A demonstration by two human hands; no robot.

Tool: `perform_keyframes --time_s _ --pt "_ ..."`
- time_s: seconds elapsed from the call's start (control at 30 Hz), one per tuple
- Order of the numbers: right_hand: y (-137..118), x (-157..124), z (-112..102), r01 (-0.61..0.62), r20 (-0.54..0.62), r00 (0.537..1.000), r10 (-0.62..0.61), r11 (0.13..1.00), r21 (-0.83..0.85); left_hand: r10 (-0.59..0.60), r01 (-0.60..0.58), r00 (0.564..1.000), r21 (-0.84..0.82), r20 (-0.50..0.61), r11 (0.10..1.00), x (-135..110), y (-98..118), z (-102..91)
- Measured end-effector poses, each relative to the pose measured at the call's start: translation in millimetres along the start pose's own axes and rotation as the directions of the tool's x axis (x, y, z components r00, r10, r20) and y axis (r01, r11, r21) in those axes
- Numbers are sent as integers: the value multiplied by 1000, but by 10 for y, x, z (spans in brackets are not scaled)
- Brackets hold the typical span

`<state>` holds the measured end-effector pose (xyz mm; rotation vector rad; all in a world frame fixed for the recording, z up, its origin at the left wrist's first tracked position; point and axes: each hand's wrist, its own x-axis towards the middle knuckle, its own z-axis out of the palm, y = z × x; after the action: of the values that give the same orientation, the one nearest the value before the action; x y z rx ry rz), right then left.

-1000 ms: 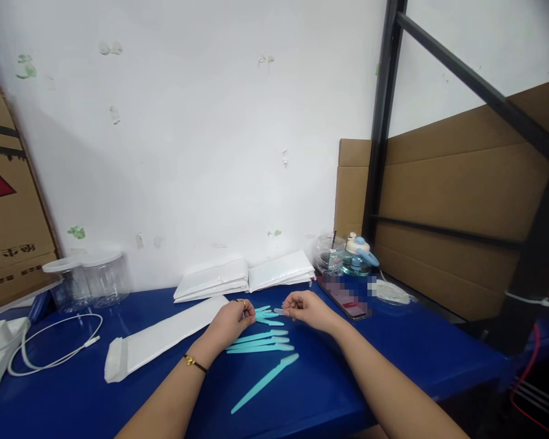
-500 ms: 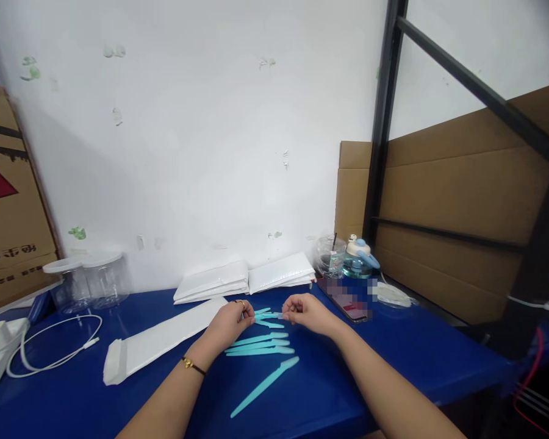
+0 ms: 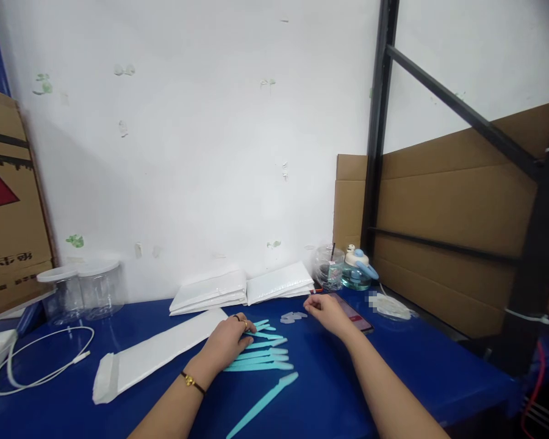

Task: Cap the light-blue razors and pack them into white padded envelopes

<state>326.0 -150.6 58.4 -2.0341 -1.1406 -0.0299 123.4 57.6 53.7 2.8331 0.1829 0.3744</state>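
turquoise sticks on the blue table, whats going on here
A person's left hand is over the left ends of several turquoise sticks, while another stick lies apart on the near side. The right hand is just right of some small clear pieces, next to a phone; whether it holds anything is too small to tell.

You have a patch-marked white wall [image 3: 201, 152] behind the blue table [image 3: 329, 390] and a black metal frame [image 3: 377, 122] at the table's right.
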Motion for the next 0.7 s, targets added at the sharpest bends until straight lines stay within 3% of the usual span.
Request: perform_keyframes --time_s 0.1,0.27,0.43,0.57,0.7 --pt "72 15 20 10 2 1000 -10 996 -93 1 -1 1000 15 0 1000 21 -57 23" --pt "33 19 218 112 101 990 -94 976 -189 -24 24 1000 56 1 998 66 -80 31" --pt "-2 17 278 102 84 993 -82 958 -268 20 -18 1000 137 -10 990 76 -30 8" --pt "-13 -3 275 86 62 995 -73 966 -244 36 -31 999 173 -29 984 64 -5 13" --pt "-58 -31 238 106 100 991 -94 987 -117 21 -16 999 125 -39 992 50 -6 -14"
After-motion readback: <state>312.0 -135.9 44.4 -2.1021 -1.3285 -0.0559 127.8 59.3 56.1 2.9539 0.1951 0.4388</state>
